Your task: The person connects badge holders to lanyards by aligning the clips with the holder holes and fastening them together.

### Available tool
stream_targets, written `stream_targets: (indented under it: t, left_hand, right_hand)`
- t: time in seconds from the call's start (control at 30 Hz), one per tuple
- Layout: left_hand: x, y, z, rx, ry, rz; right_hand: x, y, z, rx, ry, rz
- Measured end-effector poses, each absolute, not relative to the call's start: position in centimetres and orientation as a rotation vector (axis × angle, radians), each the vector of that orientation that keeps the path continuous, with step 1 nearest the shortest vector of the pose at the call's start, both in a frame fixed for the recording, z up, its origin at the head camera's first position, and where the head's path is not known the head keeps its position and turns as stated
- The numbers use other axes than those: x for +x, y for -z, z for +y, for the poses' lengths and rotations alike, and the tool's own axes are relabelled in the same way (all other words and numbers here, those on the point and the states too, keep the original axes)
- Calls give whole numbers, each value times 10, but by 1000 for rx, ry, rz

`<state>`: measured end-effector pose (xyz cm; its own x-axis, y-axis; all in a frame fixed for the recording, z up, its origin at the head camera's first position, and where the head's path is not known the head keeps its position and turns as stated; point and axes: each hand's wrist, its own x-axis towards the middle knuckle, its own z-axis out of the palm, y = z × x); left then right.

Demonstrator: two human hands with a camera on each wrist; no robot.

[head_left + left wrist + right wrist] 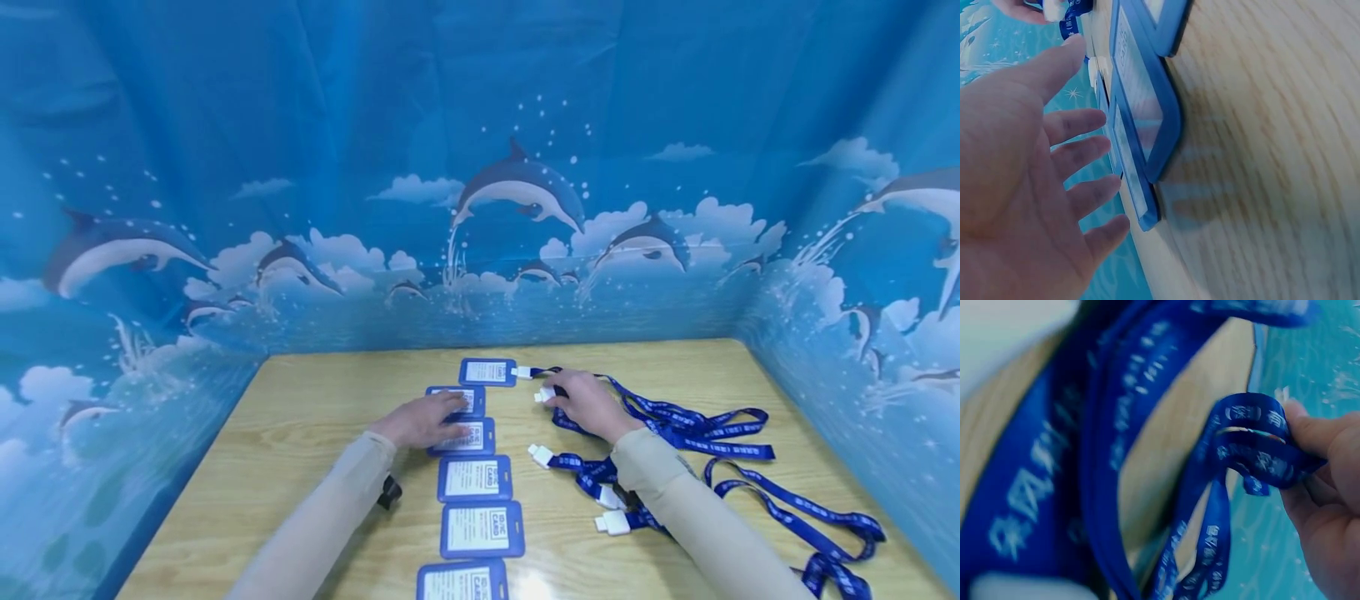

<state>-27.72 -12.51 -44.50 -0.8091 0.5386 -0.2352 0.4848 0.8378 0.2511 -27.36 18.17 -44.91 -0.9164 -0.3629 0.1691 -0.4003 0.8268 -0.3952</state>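
Note:
A column of blue ID card holders lies on the table. My left hand (422,419) hovers over the second card holder (478,403) and third card holder (488,437) from the back, fingers spread and loosely bent; in the left wrist view its fingers stay apart from the holders. My right hand (588,404) pinches a blue lanyard (1260,453) just behind its white clip (542,396), which points left toward the second holder. The rearmost card holder (486,372) has a white lanyard clip (523,372) at its slotted end.
More blue lanyards lie to the right: a bundle (705,427) behind the right forearm and a loop (825,508) at the front right. White clips (540,455) face the holders. A small black object (389,492) shows by the left sleeve. A dolphin-print curtain (480,167) surrounds the table.

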Motion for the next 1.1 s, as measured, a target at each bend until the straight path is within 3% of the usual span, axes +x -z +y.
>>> stream_targets:
  t: [1.1]
  left_hand:
    - [-275,455,-112,847,-200,2708]
  right_hand:
    - [-293,456,160,460,-615,-3118]
